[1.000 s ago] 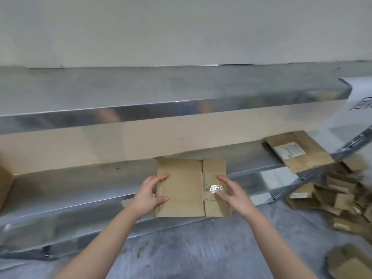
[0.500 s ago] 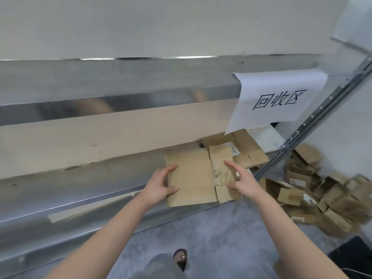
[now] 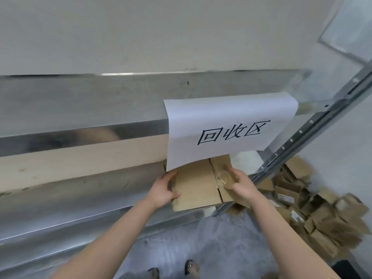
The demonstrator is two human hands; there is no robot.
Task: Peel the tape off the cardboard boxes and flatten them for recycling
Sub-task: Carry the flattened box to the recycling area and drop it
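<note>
Across the whole width, a metal rack (image 3: pixel 80 198) with two shelves; draped over the upper one, a white paper sign (image 3: pixel 225 125) with handwritten characters. Off to the right, past the slanted upright (image 3: pixel 302 135), a loose pile of cardboard (image 3: pixel 314 208) on the floor. Straight ahead of both hands, on or just above the lower shelf, the flattened box (image 3: pixel 197 186), lying flat with its long axis left to right and its far edge tucked under the hanging paper. Left hand (image 3: pixel 164 189) gripping the box's left edge, thumb on top. Right hand (image 3: pixel 241 185) laid over the right-hand flaps, fingers fairly straight but blurred; cannot tell whether pinching anything. Beneath those fingers, a crumpled scrap of clear tape (image 3: pixel 224 176) by the flap seam, so nearer the right hand, with the left well placed to hold the board steady. Probably a matter of peeling rightward, away from the anchoring grip.
</note>
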